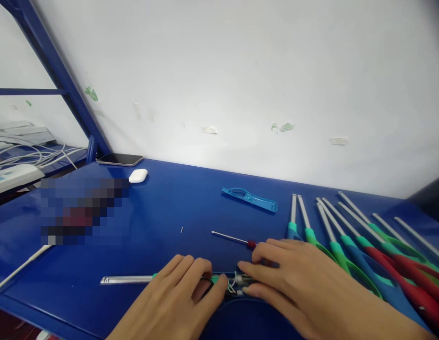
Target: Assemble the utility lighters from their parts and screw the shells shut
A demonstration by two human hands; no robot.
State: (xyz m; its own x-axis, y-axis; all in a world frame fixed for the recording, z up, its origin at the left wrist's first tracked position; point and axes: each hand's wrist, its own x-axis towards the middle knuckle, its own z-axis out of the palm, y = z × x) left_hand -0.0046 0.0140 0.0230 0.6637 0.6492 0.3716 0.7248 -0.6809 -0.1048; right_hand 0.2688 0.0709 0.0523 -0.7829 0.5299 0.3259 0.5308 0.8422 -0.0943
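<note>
An opened long-nosed lighter (127, 280) lies across the front of the table, its metal tube pointing left. My left hand (180, 297) is closed around its green collar, with the thumb pressing on the inside of the body. At the other end, my right hand (293, 278) pinches the body beside the exposed inner parts and white wires, and hides much of it. A loose blue half shell (254, 199) rests farther back. Just beyond my right hand is a screwdriver (231, 237) with a red handle, partly covered. A small screw (182, 230) lies to its left.
Several long-nosed lighters (368, 255) in green, blue and red crowd the right side. A phone (120, 159) and a white earbud case (138, 176) sit back left, near a blurred-out object with a white cable (21, 271). A white wall rises behind the blue table (169, 203).
</note>
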